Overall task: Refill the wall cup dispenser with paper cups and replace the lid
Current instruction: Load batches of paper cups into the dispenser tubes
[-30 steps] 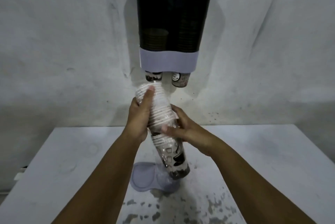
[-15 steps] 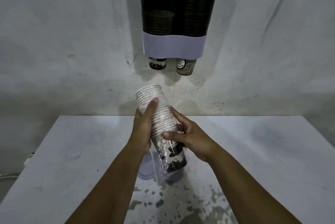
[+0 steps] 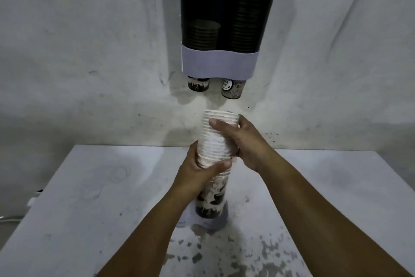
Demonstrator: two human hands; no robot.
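I see the cup stack [image 3: 216, 142] held upright over the bench [image 3: 101, 187], below the dispenser [image 3: 224, 18] on the wall. My left hand [image 3: 197, 175] is wrapped around its middle and my right hand [image 3: 244, 142] grips it near the rims. The lid [image 3: 219, 220] lies on the bench under the stack; two cups [image 3: 232, 89] poke from the dispenser's bottom.

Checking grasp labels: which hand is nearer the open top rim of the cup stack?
Right. The right hand grips just under the cup stack rim; the left hand wraps it lower down.
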